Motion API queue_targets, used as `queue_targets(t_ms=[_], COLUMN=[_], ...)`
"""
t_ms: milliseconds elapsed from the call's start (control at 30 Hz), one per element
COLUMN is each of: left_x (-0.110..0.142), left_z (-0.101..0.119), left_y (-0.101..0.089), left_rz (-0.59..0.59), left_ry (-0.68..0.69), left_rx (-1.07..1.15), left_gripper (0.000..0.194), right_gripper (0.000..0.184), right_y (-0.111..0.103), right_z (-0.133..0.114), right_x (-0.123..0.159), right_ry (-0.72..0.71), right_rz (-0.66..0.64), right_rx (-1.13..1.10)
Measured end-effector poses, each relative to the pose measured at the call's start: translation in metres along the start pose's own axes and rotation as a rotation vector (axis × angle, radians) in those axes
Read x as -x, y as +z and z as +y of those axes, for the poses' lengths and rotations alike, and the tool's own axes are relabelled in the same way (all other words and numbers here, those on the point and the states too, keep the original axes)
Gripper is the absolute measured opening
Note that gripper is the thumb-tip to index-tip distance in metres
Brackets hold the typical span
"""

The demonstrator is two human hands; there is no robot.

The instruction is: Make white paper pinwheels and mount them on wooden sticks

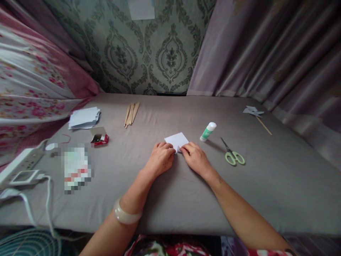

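Note:
Both of my hands are at a small white sheet of paper (177,139) in the middle of the table. My left hand (163,156) pinches the near left edge of the sheet. A near corner flap is gripped between the thumb and fingers of my right hand (195,157), and it stands up slightly. The fingers hide part of the near edge. Just right of the paper, a green and white glue stick (207,132) stands capped and upright. Scissors with light green handles (232,156) lie farther right, blades pointing away from me.
At the back right lies a paper pinwheel (253,111) on a wooden stick. Several wooden sticks (131,114) lie at the back left, near a stack of white paper (84,118). A small open red box (101,138) and a white power strip (26,161) with cables are on the left.

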State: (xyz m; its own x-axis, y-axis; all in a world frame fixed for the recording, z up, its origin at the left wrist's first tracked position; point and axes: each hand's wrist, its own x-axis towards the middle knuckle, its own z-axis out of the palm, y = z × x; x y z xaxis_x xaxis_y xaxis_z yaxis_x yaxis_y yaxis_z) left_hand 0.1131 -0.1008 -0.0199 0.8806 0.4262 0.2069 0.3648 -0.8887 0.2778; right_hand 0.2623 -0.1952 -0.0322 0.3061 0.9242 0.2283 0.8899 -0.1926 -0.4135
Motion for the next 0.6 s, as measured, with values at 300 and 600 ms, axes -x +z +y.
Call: queue_targets(t_ms=[300, 600], left_x=[-0.001, -0.002], left_z=[0.003, 0.007], left_y=[0.002, 0.006], left_rz=[-0.01, -0.061], left_ry=[-0.002, -0.017], left_rx=[0.022, -0.06], left_gripper=[0.028, 0.033], right_gripper=[0.022, 0.021], right_y=[0.005, 0.006], right_z=[-0.001, -0.002], right_x=[-0.009, -0.013], right_ry=[0.155, 0.194], right_rz=[0.013, 0.003], right_rx=[0.015, 0.038])
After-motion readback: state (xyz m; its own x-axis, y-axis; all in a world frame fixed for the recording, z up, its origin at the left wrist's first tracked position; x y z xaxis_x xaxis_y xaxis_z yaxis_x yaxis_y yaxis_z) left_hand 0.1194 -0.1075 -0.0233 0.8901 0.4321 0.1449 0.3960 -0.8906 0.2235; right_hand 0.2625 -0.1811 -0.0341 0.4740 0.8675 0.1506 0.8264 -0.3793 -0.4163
